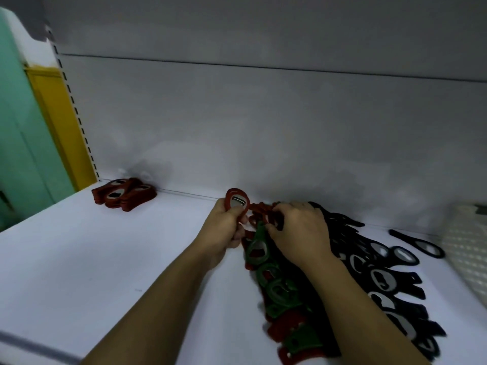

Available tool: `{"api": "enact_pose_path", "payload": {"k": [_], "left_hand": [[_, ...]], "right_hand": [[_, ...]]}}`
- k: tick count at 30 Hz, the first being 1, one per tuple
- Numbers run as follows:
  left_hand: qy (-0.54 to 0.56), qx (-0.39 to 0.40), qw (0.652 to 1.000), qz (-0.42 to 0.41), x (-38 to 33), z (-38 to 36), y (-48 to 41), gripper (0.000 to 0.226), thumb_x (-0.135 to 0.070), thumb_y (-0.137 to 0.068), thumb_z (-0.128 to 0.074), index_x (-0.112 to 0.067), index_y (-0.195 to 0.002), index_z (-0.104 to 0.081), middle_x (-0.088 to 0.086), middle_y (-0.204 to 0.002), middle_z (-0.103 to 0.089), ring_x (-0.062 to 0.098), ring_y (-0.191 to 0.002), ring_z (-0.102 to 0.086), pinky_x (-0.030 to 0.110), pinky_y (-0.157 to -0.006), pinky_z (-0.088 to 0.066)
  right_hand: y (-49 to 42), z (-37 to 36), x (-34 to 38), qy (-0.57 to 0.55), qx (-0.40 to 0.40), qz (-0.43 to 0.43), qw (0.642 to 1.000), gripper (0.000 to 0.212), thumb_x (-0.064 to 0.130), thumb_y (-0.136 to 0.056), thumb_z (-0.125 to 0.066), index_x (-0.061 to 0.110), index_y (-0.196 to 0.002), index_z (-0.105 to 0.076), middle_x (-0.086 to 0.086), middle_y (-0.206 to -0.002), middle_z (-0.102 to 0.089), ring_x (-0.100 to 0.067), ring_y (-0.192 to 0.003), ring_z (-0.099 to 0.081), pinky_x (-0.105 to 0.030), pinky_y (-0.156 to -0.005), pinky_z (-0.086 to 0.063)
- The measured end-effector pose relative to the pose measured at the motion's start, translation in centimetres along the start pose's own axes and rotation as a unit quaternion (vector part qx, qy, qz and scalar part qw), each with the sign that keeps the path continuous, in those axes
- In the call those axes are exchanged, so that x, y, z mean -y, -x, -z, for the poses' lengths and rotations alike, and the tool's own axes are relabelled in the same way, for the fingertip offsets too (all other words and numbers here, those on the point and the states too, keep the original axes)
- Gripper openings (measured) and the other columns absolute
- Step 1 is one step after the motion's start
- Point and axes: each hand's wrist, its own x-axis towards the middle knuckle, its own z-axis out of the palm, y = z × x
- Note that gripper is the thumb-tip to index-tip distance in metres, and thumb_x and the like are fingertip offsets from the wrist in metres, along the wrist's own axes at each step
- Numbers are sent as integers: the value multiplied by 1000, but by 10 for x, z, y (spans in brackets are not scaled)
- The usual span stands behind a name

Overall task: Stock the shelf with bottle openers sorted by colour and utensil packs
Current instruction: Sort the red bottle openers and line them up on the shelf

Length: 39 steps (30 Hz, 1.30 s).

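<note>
White shelf [105,259] holds a sorted red stack [123,197] back-left. Left hand [224,230] grips red openers [237,204]; right hand [297,230] pinches into the mixed pile [279,306]. Tangled green openers [257,246] may get dragged along and missorted.

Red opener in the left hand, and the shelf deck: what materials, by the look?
Red opener: matte red body, likely plastic or rubber; grey glinting insert in its head looks like metal. Shelf deck: smooth white, faint sheen, probably painted sheet metal; unconfirmed.
</note>
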Motion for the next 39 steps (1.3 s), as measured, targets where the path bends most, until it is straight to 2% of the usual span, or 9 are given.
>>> {"api": "enact_pose_path", "payload": {"k": [5,11,14,17,23,27,30,33,39], "left_hand": [[37,41,998,14,-2,3,0,34,-40,-105,-33,-10,-102,-48,3,-69,-51,7,-43,-33,18,-37,-20],[63,60,996,27,1,3,1,38,-39,-106,-28,-8,-106,-50,4,-71,-54,9,-47,-35,18,-39,-20],[94,68,993,37,1,4,1,38,-39,-106,-30,-8,-108,-51,4,-71,-54,8,-48,-35,17,-39,-20],[92,59,993,32,0,4,0,41,-43,-105,-29,-10,-107,-53,2,-68,-53,7,-47,-35,17,-40,-21],[22,29,999,-10,1,-2,3,47,-46,-105,-27,-14,-107,-62,2,-74,-61,13,-67,-56,27,-65,-48],[9,78,997,-9,0,-5,8,51,-44,-105,-24,-14,-115,-64,8,-90,-72,14,-74,-66,31,-69,-53],[22,137,990,10,-1,-7,13,54,-50,-101,-29,-10,-106,-65,11,-73,-65,18,-57,-57,29,-51,-46],[-2,163,987,-15,1,-7,13,35,-41,-99,-44,-11,-110,-58,3,-67,-53,12,-48,-41,22,-43,-29],[68,54,996,-17,0,3,1,27,-35,-103,-43,-14,-87,-46,1,-68,-44,7,-44,-31,17,-36,-22]], "right_hand": [[-8,-7,-1,62,41,8,997,47,53,-92,-53,27,-130,-56,2,-120,-65,-23,-111,-55,-35,-98,-36],[-9,-11,0,67,-48,2,997,13,20,-90,-60,14,-82,-68,-4,-73,-67,-22,-64,-55,-31,-75,-40],[-6,-6,-1,-25,-178,-18,983,10,9,-80,-72,7,-71,-67,-6,-55,-60,-18,-45,-42,-25,-56,-33],[1,5,5,-166,-192,-47,966,10,16,-90,-65,8,-89,-71,-2,-66,-64,-15,-53,-54,-24,-53,-42],[14,25,11,-563,-46,-194,802,10,23,-88,-68,16,-87,-75,1,-68,-71,-8,-59,-65,-17,-59,-51],[14,28,15,-643,-10,-227,731,12,16,-88,-68,6,-93,-72,-10,-73,-72,-14,-59,-65,-23,-59,-55],[15,20,19,-593,-30,-244,767,11,15,-86,-72,8,-94,-68,-7,-71,-72,-13,-58,-67,-23,-58,-55],[13,13,19,-431,-59,-190,880,11,30,-84,-74,20,-86,-70,7,-72,-70,-3,-63,-65,-16,-60,-49],[3,10,-4,-129,-89,-58,986,29,30,-95,-59,17,-120,-66,-4,-116,-66,-21,-104,-55,-30,-79,-46]]}}
